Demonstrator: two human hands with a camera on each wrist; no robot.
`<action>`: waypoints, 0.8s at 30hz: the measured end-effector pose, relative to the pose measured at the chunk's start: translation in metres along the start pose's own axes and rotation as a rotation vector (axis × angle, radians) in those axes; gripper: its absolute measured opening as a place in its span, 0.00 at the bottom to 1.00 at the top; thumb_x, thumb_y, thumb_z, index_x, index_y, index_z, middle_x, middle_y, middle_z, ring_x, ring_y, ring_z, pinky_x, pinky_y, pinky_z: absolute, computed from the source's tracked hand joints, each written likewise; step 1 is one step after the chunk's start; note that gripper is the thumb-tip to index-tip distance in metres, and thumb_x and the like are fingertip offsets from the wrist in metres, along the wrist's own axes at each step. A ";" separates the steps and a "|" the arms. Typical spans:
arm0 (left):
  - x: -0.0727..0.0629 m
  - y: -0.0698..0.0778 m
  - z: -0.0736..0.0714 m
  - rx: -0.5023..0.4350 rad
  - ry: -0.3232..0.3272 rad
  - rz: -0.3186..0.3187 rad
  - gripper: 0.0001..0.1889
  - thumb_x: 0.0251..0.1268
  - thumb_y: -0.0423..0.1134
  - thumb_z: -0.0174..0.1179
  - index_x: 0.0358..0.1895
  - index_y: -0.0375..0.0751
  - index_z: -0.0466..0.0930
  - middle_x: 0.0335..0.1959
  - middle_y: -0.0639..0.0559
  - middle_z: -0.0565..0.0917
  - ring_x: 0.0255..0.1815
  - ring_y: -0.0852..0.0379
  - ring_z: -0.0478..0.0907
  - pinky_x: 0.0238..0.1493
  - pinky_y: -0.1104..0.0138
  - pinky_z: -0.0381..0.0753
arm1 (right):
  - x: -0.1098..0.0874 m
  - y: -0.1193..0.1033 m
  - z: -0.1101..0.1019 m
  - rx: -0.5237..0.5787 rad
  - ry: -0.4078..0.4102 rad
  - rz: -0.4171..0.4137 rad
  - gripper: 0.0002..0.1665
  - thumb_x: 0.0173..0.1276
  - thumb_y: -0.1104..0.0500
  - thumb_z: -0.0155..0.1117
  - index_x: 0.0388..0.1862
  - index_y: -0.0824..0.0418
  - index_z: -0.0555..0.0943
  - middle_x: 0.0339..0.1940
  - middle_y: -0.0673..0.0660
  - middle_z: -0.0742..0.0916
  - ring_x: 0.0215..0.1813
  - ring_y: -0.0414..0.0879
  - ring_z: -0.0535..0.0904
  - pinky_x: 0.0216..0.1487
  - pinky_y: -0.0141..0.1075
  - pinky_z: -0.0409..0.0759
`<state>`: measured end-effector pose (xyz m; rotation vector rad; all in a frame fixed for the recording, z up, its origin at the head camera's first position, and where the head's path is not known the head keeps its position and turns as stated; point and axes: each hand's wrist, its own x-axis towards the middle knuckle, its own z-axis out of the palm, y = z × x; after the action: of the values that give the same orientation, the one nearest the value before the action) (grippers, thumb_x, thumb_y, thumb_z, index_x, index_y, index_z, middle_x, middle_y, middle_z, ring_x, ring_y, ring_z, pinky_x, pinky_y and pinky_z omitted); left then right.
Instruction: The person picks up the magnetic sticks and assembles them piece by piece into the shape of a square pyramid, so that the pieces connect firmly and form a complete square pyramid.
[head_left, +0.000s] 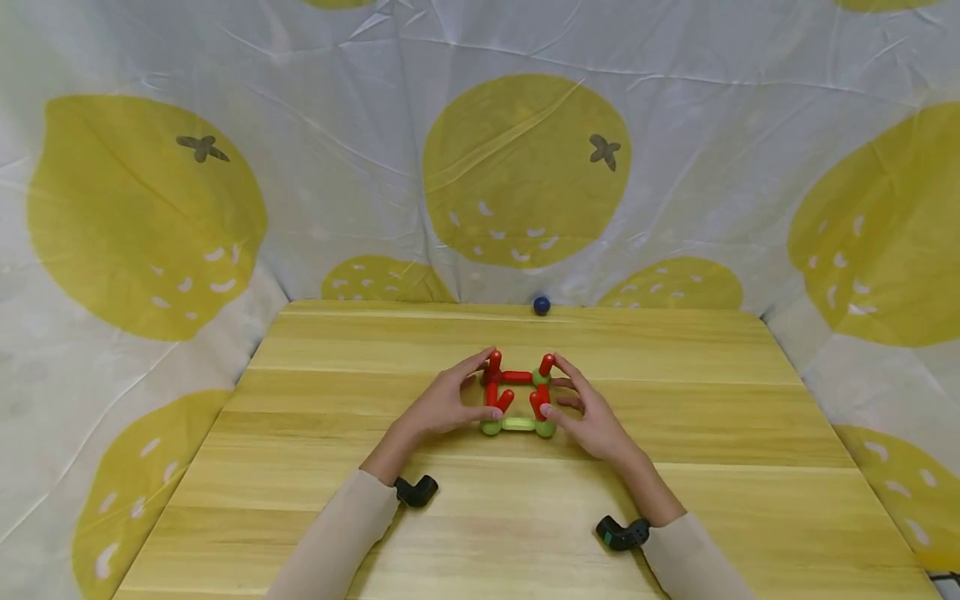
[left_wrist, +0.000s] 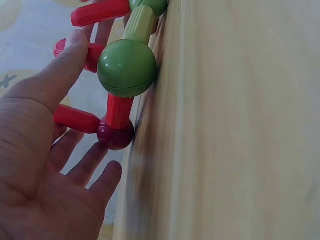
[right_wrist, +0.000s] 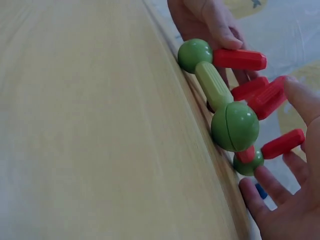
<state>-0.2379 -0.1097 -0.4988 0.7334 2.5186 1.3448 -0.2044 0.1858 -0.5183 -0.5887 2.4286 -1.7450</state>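
A square frame of toy magnetic rods and balls lies on the wooden table (head_left: 517, 517). Red rods and one light green rod (head_left: 517, 424) form its sides, with green balls (left_wrist: 127, 67) and a dark red ball (left_wrist: 115, 132) at the corners. Another red rod rises from each corner, the front two leaning inward. My left hand (head_left: 444, 402) holds the left side, thumb by the front upright (right_wrist: 240, 59) and index finger at the rear one. On the right side, my right hand (head_left: 592, 417) does likewise. The other fingers spread loosely behind the frame.
A dark blue ball (head_left: 542, 306) sits at the table's far edge, against a white cloth (head_left: 345, 167) printed with yellow fruit. Black wrist cameras (head_left: 416, 492) sit at both cuffs. The cloth also hangs along both sides of the table.
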 end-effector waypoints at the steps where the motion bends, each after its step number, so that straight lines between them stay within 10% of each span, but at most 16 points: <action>1: 0.000 0.000 0.000 0.003 0.000 0.005 0.56 0.54 0.58 0.78 0.84 0.57 0.54 0.81 0.56 0.63 0.82 0.51 0.61 0.79 0.55 0.65 | 0.000 0.000 0.000 0.001 0.001 0.001 0.50 0.73 0.54 0.69 0.85 0.39 0.53 0.82 0.52 0.65 0.76 0.59 0.70 0.72 0.58 0.73; 24: -0.001 0.003 0.005 0.167 -0.048 0.107 0.43 0.66 0.60 0.68 0.81 0.64 0.59 0.79 0.57 0.67 0.80 0.50 0.61 0.80 0.48 0.61 | 0.004 0.000 0.003 -0.107 -0.021 -0.053 0.39 0.73 0.53 0.70 0.79 0.42 0.67 0.78 0.53 0.73 0.74 0.61 0.72 0.68 0.61 0.76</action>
<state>-0.2343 -0.1056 -0.4995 0.9336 2.6095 1.1428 -0.2069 0.1820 -0.5183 -0.6850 2.5263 -1.6267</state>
